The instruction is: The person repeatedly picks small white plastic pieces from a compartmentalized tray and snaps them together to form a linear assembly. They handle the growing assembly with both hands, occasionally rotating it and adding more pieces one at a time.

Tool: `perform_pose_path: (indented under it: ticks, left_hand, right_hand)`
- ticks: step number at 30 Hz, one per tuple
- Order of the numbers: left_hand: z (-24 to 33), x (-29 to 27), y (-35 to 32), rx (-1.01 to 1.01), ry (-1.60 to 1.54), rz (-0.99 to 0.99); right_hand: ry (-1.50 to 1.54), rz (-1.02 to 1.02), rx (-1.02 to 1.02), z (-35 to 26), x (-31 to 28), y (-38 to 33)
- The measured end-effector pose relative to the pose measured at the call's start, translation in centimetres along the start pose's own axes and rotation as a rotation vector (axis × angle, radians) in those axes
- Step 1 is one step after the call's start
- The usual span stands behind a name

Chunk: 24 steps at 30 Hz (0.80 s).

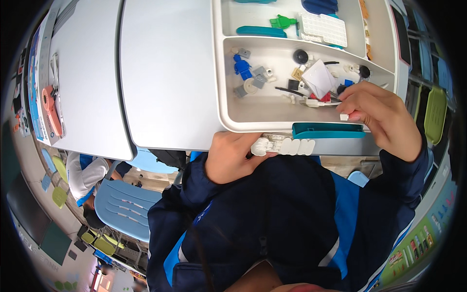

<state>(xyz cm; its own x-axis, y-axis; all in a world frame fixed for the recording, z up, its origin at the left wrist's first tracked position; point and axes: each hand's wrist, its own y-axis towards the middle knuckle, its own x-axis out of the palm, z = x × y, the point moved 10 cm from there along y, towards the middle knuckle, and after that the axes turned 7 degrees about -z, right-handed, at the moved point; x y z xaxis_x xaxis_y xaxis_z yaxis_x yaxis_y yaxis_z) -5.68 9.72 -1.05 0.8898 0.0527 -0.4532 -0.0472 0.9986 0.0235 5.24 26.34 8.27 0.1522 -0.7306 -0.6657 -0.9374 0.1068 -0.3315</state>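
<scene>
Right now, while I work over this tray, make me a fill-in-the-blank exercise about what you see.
1. The right hand pinches a small block coloured ____.
2. The larger white assembly is held in the ____ hand.
3. In the tray's nearest compartment, the toy figure is ____.
4. In the compartment beyond, the other figure is ____.

Missing words: white; left; blue; green.

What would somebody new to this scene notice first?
Probably the two hands at the near edge of the white tray: the left hand holds a scalloped white brick piece, while the right hand pinches a small white block. Then the bright figures stand out, blue at the near compartment's left, green in the compartment beyond.
</scene>
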Motion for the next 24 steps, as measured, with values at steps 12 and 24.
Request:
perform_pose_path:
  ticks: [12, 24]
  left_hand:
    - [0.1, 0.0, 0.1, -0.053, -0.019, -0.031]
    - [0.1, -0.2, 0.2, -0.111, -0.012, -0.024]
  right_hand:
    - [-0.382, 0.105, -0.026, 1.2, -2.1, -0.4]
    - [-0.102, 0.226, -0.317, -2.0, -3.7, 2.2]
